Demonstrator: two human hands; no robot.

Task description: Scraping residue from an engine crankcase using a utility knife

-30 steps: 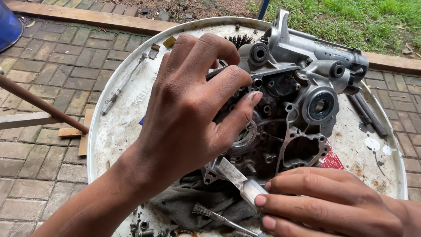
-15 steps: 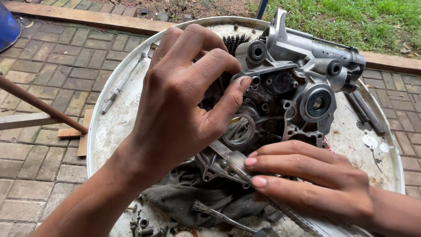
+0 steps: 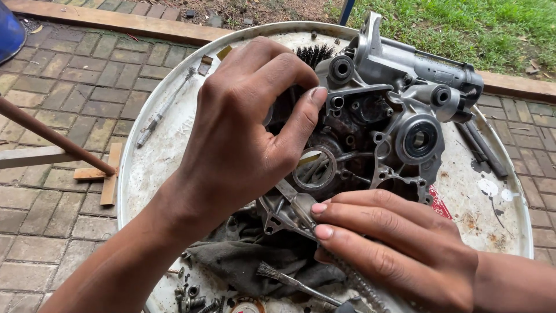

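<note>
The left hand (image 3: 243, 127) arches at centre frame, thumb bent downward. The right hand (image 3: 388, 243) lies flat at lower right, fingers extended leftward.

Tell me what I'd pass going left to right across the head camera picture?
Brick paving → wooden stick → thin metal rod on the round white tray → left hand → grey engine casing → grass.

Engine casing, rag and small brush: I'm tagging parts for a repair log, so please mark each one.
Engine casing (image 3: 420, 139), head view: on the round bearing seat at its right.
Rag (image 3: 255, 264), head view: on its dark folds below the casing.
Small brush (image 3: 267, 270), head view: on its bristle tip.
</note>
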